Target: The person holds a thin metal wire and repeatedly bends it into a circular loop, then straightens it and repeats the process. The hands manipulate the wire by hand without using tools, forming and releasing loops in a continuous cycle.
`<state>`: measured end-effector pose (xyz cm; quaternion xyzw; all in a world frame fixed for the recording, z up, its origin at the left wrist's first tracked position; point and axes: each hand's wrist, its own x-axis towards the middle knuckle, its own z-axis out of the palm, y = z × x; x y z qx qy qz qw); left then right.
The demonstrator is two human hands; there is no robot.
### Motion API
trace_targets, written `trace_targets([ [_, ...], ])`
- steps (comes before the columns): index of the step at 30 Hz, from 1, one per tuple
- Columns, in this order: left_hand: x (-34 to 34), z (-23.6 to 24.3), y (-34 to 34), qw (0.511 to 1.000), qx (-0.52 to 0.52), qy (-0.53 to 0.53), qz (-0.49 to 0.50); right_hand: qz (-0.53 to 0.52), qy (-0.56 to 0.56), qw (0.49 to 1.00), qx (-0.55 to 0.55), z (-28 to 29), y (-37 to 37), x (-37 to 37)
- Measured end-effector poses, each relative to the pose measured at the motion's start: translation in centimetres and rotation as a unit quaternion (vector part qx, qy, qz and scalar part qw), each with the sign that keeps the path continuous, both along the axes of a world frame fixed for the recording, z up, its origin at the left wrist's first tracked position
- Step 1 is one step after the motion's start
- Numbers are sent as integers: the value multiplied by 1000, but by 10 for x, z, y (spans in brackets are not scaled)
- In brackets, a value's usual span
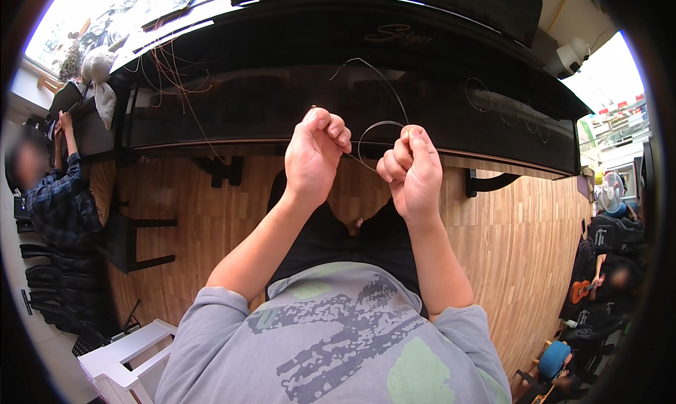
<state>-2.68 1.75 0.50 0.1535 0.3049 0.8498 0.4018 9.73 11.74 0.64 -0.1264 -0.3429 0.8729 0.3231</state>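
A thin silvery string (389, 88) is held in front of me, bent into a loop, with a free curved length rising over the black piano (253, 94). My left hand (315, 157) has its fingers curled on the string, and a tiny end pokes out above them. Just right of it, my right hand (413, 171) pinches the string at the side of the loop. Both hands are above the piano's front edge. What lies inside the curled fingers is partly hidden.
Loose copper-coloured strings (179, 87) and coiled ones (479, 97) lie on the piano. A plush toy (98, 69) sits at back left. A person (60, 200) works at left, near a white stand (123, 365). At right are a fan (611, 191) and someone with a small orange guitar (583, 290).
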Motion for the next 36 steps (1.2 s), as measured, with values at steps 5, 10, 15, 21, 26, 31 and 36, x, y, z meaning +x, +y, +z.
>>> trace_targets([
  [5, -1, 18, -11, 989, 24, 122, 79, -93, -22, 995, 6, -4, 16, -3],
  [10, 0, 23, -18, 981, 52, 176, 56, -98, -22, 994, 37, -7, 22, -1],
  [15, 8, 23, -23, 953, -14, 296, 68, -175, -100, 961, 187, -10, 23, 1],
  [21, 12, 40, -21, 816, -198, 538, 71, -172, -161, 932, 277, 6, 6, 2],
  [26, 9, 21, -9, 878, -75, 469, 61, -100, -102, 969, 201, 13, 0, 3],
  [31, 15, 2, -8, 975, 180, 40, -125, -44, -72, 993, 88, 18, 3, 4],
  [36, 19, -45, 0, 981, 102, 1, -167, -31, -76, 994, 73, 17, 3, -1],
])
